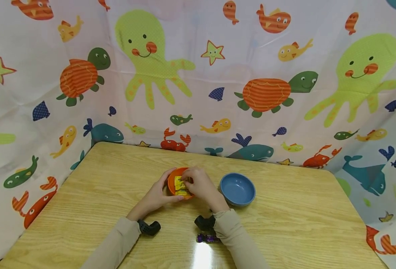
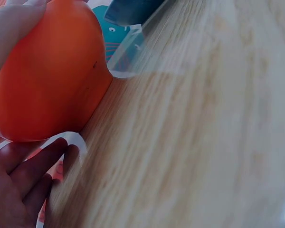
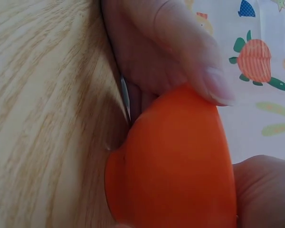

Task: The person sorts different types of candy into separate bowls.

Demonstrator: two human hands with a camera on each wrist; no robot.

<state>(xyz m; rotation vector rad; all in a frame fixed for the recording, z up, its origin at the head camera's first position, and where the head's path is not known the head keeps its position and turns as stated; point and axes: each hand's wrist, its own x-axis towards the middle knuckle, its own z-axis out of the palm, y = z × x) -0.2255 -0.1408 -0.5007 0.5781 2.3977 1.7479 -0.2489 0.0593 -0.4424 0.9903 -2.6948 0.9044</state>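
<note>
An orange bowl [image 1: 172, 188] stands on the table, with several small yellow packets [image 1: 178, 182] inside it. My left hand [image 1: 157, 192] grips the bowl from the left, its thumb along the near rim and its fingers round the outer wall. In the left wrist view the bowl's orange side [image 2: 52, 76] fills the upper left, held by the same hand. Over the bowl's right rim reaches my right hand [image 1: 200, 184], bent fingers down at the packets; whether they pinch one I cannot tell. The right wrist view shows the bowl's outside [image 3: 180, 156], hiding those fingertips.
A blue bowl [image 1: 238, 188] stands just right of my right hand. Purple shiny wrapped pieces [image 1: 207, 238] lie on the wooden table [image 1: 302, 216] near my right sleeve. Black devices [image 1: 149, 228] sit at both wrists. A cloth printed with sea animals hangs behind the table and at its sides.
</note>
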